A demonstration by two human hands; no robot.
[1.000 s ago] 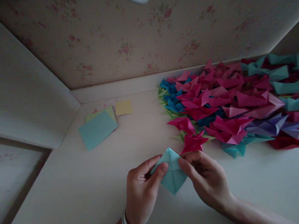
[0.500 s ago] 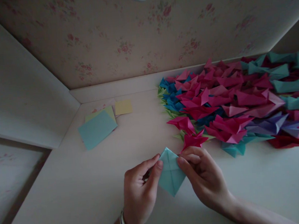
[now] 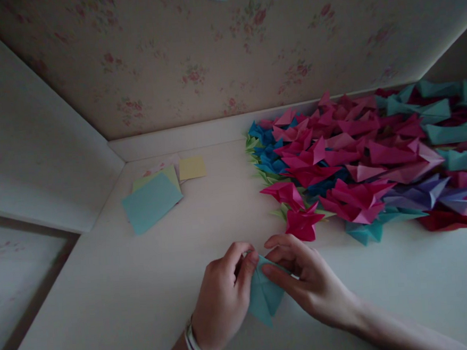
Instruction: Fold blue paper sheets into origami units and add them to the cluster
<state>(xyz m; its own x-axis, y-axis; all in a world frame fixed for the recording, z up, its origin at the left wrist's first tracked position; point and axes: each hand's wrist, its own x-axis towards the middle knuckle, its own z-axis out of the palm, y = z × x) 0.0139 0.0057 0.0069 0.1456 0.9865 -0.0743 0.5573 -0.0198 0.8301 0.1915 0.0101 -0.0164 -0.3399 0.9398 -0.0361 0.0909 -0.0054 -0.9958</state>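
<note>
A folded teal paper [image 3: 264,298] lies on the pale desk [image 3: 105,290] near its front edge. My left hand [image 3: 224,295], with silver bangles on the wrist, pinches the paper's left side. My right hand [image 3: 305,282] presses fingers onto its top right part. Both hands cover much of the paper; only its lower point shows fully.
A large heap of folded paper shapes [image 3: 360,161] in pink, blue, teal, purple and green fills the desk's right back. A small stack of flat sheets [image 3: 151,199], teal on top, and a yellow note [image 3: 192,168] lie at the back left. Floral wallpaper [image 3: 194,66] rises behind.
The teal paper's top point, visible before between my fingers, is now folded down and covered. Both hands have closed in over the paper and shifted slightly toward me.
</note>
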